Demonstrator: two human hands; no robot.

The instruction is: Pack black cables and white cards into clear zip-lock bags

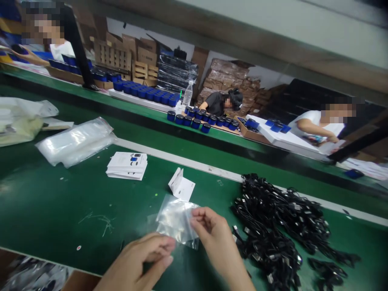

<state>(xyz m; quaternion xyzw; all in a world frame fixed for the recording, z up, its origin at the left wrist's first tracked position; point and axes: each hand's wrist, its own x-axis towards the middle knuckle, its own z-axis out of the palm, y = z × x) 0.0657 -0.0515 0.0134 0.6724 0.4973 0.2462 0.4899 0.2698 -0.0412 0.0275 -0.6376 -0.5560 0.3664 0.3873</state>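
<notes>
Several clear plastic bags lie overlapping on the green table in front of me. My right hand pinches the right edge of a bag between thumb and fingers. At the lower left of the bags is my left hand, its thumb and fingers apart, with nothing visible between them. Just beyond the bags stands a folded white leaflet, partly opened. A stack of printed white leaflets sits farther left. To the right spreads a large pile of black cables.
A bundle of clear bags and a pale plastic bag lie at the left. Behind a raised green ledge are rows of blue containers, a bottle and several people. An open box with packed items is at the lower left.
</notes>
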